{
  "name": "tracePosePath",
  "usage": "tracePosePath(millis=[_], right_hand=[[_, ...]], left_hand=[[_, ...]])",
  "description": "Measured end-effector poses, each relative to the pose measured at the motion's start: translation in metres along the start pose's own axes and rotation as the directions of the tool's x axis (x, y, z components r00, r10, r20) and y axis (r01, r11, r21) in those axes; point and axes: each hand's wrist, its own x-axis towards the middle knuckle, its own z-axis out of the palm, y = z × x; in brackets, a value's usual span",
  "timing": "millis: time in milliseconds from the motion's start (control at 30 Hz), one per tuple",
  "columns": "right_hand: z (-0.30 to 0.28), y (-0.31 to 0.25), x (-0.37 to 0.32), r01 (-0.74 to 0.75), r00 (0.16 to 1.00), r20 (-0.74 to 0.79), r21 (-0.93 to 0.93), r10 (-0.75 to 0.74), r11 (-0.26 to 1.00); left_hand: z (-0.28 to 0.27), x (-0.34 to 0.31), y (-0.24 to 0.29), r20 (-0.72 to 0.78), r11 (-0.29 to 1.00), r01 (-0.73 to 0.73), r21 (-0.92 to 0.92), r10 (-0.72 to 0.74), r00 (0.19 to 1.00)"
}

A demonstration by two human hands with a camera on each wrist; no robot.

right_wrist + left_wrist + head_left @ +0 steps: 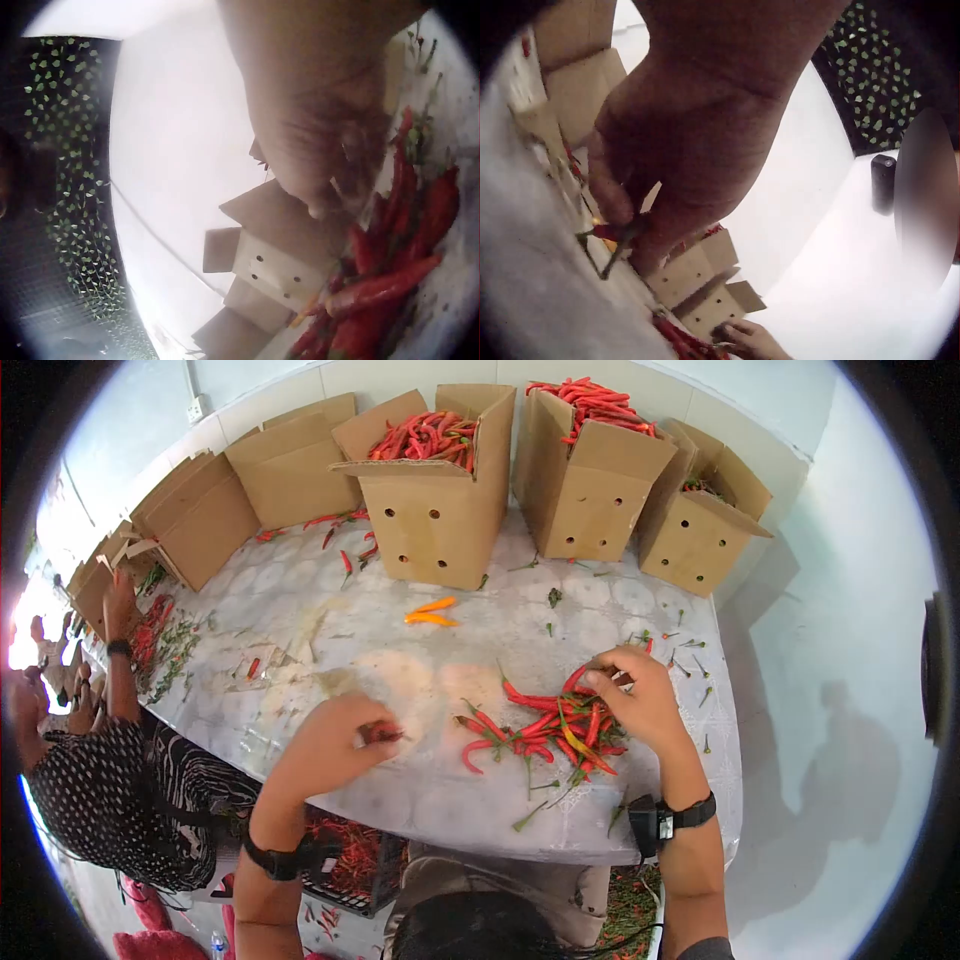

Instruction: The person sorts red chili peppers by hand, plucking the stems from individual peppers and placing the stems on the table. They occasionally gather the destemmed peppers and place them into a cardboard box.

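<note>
My left hand [335,748] is over the table left of the pile, its fingers curled round red chili peppers [380,732]. In the left wrist view, green stems [609,262] poke out below the fingertips. At the upper right edge of a heap of red chili peppers [535,735], my right hand [640,695] pinches a red chili pepper [574,679] between thumb and fingers. A yellowish-orange chili [580,745] lies across the heap, with green stems hanging from its front side. In the right wrist view, the fingers partly hide what they pinch.
Cardboard boxes line the back; one box [425,525] and another box [590,490] are heaped with red chilies. Two orange chilies [432,618] lie mid-table. Loose stems [697,665] dot the right side. Another person [120,790] works at the left. A black crate [375,870] holds chilies below.
</note>
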Motion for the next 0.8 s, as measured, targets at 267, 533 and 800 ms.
tracePosePath(millis=[267, 533, 800], right_hand=[[-0.001, -0.005, -0.001, 0.004, 1.0, 0.025, -0.074, -0.002, 0.997], [-0.005, -0.007, 0.001, -0.047, 0.997, -0.062, -0.136, 0.039, 0.99], [0.0, -0.011, -0.001, 0.009, 0.978, 0.207, -0.103, 0.013, 0.995]], left_hand=[[0.061, 0.1, 0.045, 0.249, 0.855, 0.066, -0.515, 0.075, 0.966], [0.06, 0.113, 0.02, 0.093, 0.941, -0.066, -0.333, 0.102, 0.99], [0.039, 0.095, 0.011, 0.327, 0.999, -0.051, 0.02, 0.041, 0.944]])
